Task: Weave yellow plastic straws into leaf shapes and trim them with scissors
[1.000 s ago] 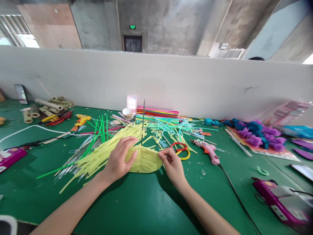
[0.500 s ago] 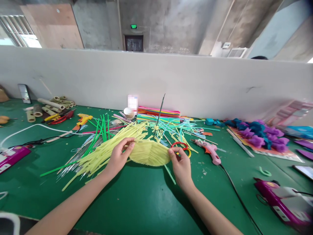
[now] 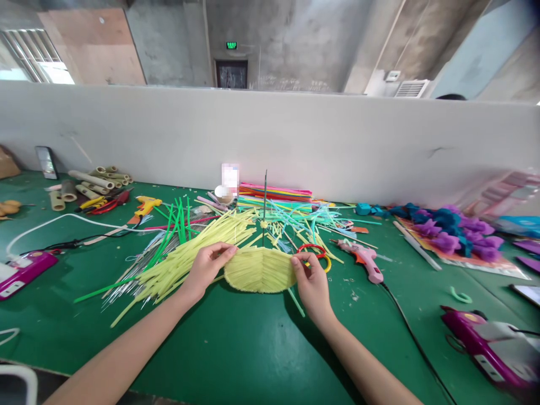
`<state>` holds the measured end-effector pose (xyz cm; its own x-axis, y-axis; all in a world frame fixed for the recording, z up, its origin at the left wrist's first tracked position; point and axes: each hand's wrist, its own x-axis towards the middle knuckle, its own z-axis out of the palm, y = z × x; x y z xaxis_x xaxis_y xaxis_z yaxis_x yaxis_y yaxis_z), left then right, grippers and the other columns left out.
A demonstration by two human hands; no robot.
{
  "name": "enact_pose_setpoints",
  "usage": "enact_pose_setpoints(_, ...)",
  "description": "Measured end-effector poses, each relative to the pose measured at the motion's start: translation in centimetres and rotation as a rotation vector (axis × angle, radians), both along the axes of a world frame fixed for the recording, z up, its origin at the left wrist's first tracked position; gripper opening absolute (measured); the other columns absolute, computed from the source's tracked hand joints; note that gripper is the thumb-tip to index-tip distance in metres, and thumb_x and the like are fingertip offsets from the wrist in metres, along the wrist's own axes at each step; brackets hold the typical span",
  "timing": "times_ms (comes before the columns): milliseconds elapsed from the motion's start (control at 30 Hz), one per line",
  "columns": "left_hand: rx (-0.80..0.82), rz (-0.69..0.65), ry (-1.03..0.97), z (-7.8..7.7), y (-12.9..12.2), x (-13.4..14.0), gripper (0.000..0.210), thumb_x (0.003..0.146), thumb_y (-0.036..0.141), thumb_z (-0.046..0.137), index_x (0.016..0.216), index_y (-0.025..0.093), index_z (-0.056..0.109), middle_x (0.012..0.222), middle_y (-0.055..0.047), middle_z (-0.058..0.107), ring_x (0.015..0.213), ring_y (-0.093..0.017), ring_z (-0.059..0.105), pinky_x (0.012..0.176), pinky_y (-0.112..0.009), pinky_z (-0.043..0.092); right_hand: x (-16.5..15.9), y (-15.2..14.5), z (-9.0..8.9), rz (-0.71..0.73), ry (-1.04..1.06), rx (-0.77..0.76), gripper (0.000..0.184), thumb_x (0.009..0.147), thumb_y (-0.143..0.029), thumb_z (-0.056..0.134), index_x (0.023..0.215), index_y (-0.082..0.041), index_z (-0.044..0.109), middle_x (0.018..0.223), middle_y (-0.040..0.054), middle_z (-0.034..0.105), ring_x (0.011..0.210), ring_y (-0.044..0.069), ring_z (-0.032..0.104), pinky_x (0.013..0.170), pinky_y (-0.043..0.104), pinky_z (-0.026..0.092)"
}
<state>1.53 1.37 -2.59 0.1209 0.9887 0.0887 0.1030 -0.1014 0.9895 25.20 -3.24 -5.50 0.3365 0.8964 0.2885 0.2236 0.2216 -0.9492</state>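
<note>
Spanning the space between two hands, the yellow leaf (image 3: 260,273) is held over the middle of the table (image 3: 253,354). Its left end is pinched by the left hand (image 3: 212,264), its right end by the right hand (image 3: 311,281). Yellow stems (image 3: 185,260) are heaped far left; scissors (image 3: 328,264) and a pink glue gun (image 3: 368,262) are placed right.

Between the forearms (image 3: 130,355) there is passage over the green table (image 3: 248,354); beyond the yellow leaf-shaped piece (image 3: 260,272), yellow strips (image 3: 181,274) obstruct the left, scissors (image 3: 312,246) and pink glue gun (image 3: 367,257) the right; a partition (image 3: 337,143) closes the back.
</note>
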Motion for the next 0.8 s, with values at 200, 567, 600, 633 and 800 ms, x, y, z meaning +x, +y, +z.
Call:
enact_pose_setpoints(200,-0.105,-0.073,0.020,0.2,-0.3,0.4,0.032,0.073,0.045,0.069,0.085,0.016,0.072,0.081,-0.004,0.069,0.079,-0.019,0.061,0.068,-0.025,0.044,0.0,0.0,-0.6,-0.021,0.078,-0.080,0.031,0.085,-0.054,0.053,0.087,-0.023,0.051,0.063,-0.0037,0.048,0.051,0.013,0.037,0.045,0.024,0.027)
enact_pose_setpoints(567,-0.208,-0.122,-0.009,0.6,-0.5,0.2,0.030,0.071,0.044,0.072,0.077,0.015,0.069,0.073,-0.001,0.065,0.073,-0.016,0.060,0.064,-0.023,0.043,0.0,-0.1,-0.8,-0.040,0.141,-0.101,0.035,0.081,-0.058,0.056,0.085,-0.024,0.051,0.063,-0.0027,0.053,0.053,0.015,0.043,0.047,0.026,0.032)
enact_pose_setpoints(600,-0.206,-0.133,-0.023,0.5,-0.5,0.3,0.029,0.071,0.044,0.073,0.078,0.015,0.068,0.073,-0.001,0.066,0.073,-0.016,0.061,0.065,-0.023,0.044,-0.1,-0.1,-0.7,-0.040,0.158,-0.099,0.034,0.081,-0.058,0.057,0.085,-0.024,0.052,0.063,-0.0029,0.053,0.053,0.015,0.043,0.048,0.026,0.033)
enact_pose_setpoints(633,-0.200,-0.149,-0.042,0.5,-0.6,0.4,0.029,0.070,0.043,0.074,0.080,0.016,0.068,0.074,-0.001,0.067,0.074,-0.017,0.062,0.066,-0.024,0.045,-0.1,-0.1,-0.6,-0.033,0.185,-0.094,0.034,0.082,-0.057,0.057,0.086,-0.024,0.052,0.063,-0.0030,0.053,0.054,0.015,0.044,0.049,0.026,0.034)
enact_pose_setpoints(800,-0.252,-0.199,-0.252,0.1,-1.4,1.2,0.042,0.071,0.040,0.076,0.104,0.017,0.065,0.098,-0.007,0.072,0.089,-0.022,0.067,0.084,-0.034,0.049,-0.5,-0.3,0.0,0.155,0.322,-0.082,0.030,0.081,-0.051,0.062,0.085,-0.022,0.056,0.073,-0.0014,0.056,0.066,0.014,0.049,0.057,0.024,0.039)
